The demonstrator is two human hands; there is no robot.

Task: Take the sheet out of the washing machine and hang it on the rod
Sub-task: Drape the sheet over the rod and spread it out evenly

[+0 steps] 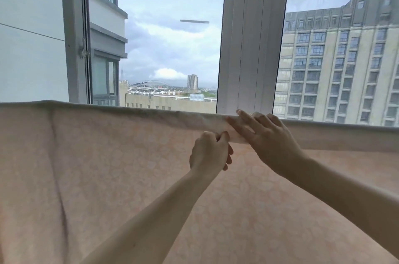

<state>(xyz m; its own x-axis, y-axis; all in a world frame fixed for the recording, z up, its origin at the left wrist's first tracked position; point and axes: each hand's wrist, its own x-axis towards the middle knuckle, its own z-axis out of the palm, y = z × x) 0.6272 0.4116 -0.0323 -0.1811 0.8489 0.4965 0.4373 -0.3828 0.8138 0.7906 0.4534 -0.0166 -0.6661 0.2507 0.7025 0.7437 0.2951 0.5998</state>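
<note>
A pale pink patterned sheet (103,166) is draped over a horizontal rod that it hides, its top fold running across the whole view. My left hand (210,151) is closed, pinching a fold of the sheet just below the top edge. My right hand (265,138) lies flat on the sheet with spread fingers, fingertips at the top fold near the centre. The washing machine is not in view.
Behind the sheet stands a window with a white central frame post (248,47) and an open sash frame (75,36) at the left. Tall buildings and cloudy sky show through the glass.
</note>
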